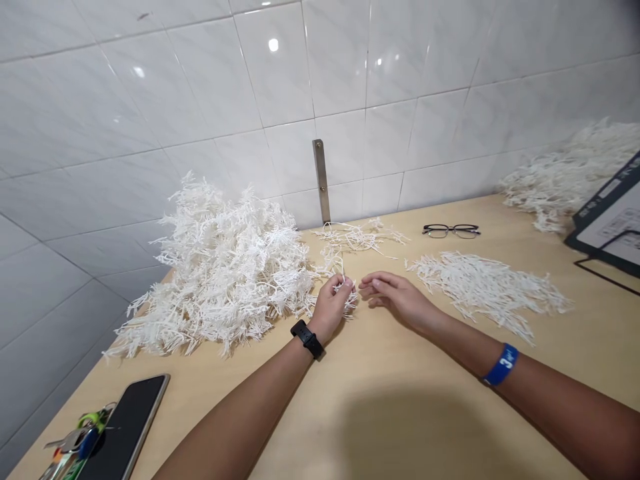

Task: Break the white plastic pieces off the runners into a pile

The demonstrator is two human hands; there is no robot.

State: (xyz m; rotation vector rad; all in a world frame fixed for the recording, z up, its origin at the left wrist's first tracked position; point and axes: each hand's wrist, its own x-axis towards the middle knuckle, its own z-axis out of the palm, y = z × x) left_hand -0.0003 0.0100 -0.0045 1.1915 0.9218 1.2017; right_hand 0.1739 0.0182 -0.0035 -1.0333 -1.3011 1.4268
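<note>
My left hand (331,305), with a black watch band (307,339) on its wrist, is closed around a small bunch of thin white strands (352,303). Some strands poke out past its fingers. Just to the right, my right hand (393,295) is apart from the bunch, its fingers loosely bent with a gap to the thumb and nothing visible in them. To the left rises a large tangled heap of white strands (235,267). A flatter spread of short white pieces (493,287) lies right of my right hand. Loose branching strands (363,237) lie behind both hands.
Black-framed glasses (452,231) rest near the wall. A phone (127,427) and keys (75,440) lie at the front left. At the right stand a dark-framed board (613,220) and another white heap (575,170). A metal bracket (321,180) is fixed to the tiled wall.
</note>
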